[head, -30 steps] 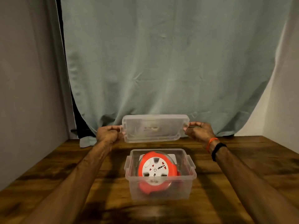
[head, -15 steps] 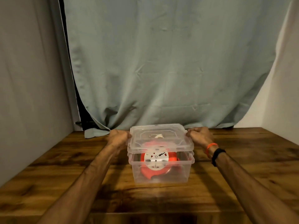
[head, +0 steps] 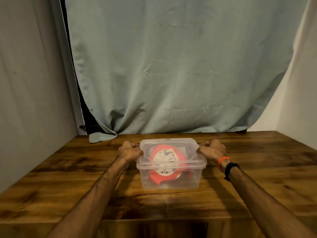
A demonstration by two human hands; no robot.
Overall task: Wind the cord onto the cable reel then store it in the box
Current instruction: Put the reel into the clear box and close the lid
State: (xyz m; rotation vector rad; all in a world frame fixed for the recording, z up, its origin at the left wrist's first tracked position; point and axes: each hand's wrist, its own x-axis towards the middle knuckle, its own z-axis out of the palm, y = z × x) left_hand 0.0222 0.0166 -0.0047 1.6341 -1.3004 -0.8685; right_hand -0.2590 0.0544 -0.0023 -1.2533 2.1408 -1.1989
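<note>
Now your left hand point(head: 130, 152) and your right hand point(head: 212, 150) sit at the two short ends of the box point(head: 169, 179), each with its fingers curled over the edge of the lid point(head: 169, 144), gripping it there. The lid lies flat on top of the box. Both are clear, slightly cloudy plastic, rectangular with rounded corners, and the lid has a raised rim and a moulded inner panel.

Through the walls you can see the cable reel point(head: 164, 166) inside: a round orange-red body, tilted, with a white disc face carrying small dark and coloured marks. Those marks are too small and blurred to read, so no brand or lettering can be made out. The cord itself cannot be told apart from the reel body.

On your right wrist sit an orange band point(head: 223, 159) and, just behind it, a black band point(head: 230, 167).

The box stands on a wooden table point(head: 68, 177) with dark, streaky grain and a soft sheen in front of the box. Behind hangs a pale blue-green curtain point(head: 171, 66), creased, its lower left corner resting on the table. Plain grey wall point(head: 30, 83) closes the left side, and a lighter wall the right.
</note>
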